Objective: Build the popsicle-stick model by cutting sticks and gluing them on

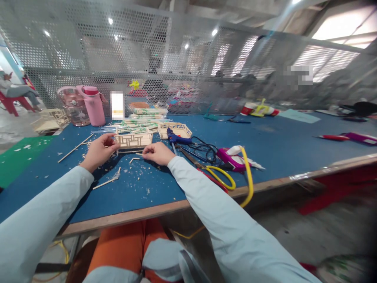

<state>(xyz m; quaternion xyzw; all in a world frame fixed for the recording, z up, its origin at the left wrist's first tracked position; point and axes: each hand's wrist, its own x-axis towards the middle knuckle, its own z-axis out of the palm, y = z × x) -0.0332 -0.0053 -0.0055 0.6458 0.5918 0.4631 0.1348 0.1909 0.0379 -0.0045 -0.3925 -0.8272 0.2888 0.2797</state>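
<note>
My left hand grips the left end of a small wooden stick model with fence-like sides, which stands on the blue table. At its right front corner, my right hand pinches a short thin wooden stick. Behind the right hand sits a second tray-like stick model, with a blue glue gun lying against it. A bent bit of stick lies just below the fingers. Closer to me rests a longer stick with a glue-like clump at its end.
Yellow-handled scissors, a black cord and a purple-and-white tool lie right of my right forearm. A pink bottle and a clear bottle stand back left. Wrapped stick bundles lie before the perforated metal screen.
</note>
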